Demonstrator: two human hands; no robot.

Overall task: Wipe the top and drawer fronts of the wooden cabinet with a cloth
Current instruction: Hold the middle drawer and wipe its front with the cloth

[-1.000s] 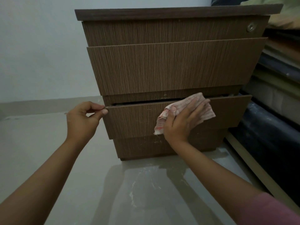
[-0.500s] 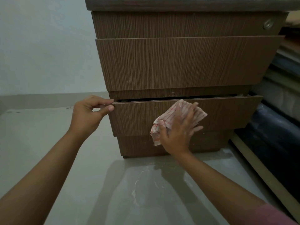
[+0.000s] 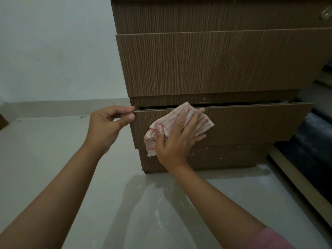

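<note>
Presently your right hand (image 3: 177, 137), fingers spread flat, is pressing the cloth (image 3: 181, 121) against the bottom drawer front (image 3: 251, 123) of the cabinet (image 3: 215, 63). Your left hand (image 3: 106, 126) is pinching that front's corner at nine o'clock. Its long axis is running toward three o'clock, nearer your right hand. Cabinet top is cut off; the drawer interior is probably too dark to read.
</note>
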